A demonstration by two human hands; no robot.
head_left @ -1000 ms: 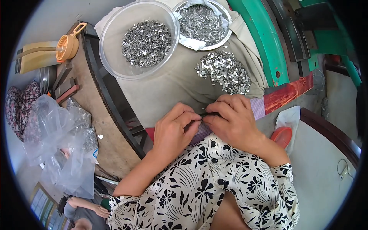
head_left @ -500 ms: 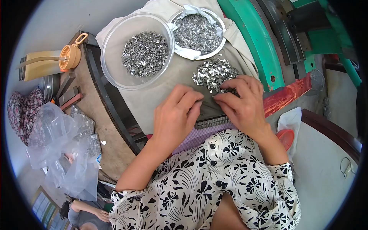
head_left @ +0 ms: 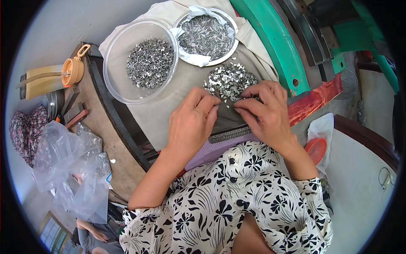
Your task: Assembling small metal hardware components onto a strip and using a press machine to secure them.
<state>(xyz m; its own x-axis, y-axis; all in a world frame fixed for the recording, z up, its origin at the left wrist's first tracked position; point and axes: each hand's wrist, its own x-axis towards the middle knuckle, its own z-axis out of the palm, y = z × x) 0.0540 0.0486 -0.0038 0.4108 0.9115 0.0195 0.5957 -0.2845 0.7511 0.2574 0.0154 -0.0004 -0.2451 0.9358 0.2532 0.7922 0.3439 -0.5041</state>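
Observation:
My left hand (head_left: 191, 118) is closed over the cloth, thumb and forefinger pressed together; anything in the pinch is hidden. My right hand (head_left: 267, 111) also pinches, at the near edge of a heap of small shiny metal pieces (head_left: 230, 80). Whatever its fingertips hold is too small to name. Below and between the hands lies a grey ridged metal strip (head_left: 231, 133), lined with a row of small parts. A clear plastic bowl (head_left: 114, 78) with short dark metal bits stands at the upper left. Beside it is a round metal dish (head_left: 234, 50) of thin silvery pins, lined with white material.
A green machine frame (head_left: 277, 46) and a worn red bar (head_left: 315, 103) border the right side. Clear plastic bags (head_left: 78, 178) and an orange lidded container (head_left: 73, 71) lie left. A red dish (head_left: 316, 150) is at the right. Another person's hand (head_left: 99, 235) shows lower left.
The bowl, dish and heap have shifted a little left in the picture as the view moved. Both hands stay pinched in nearly the same places. The other person's arm has moved.

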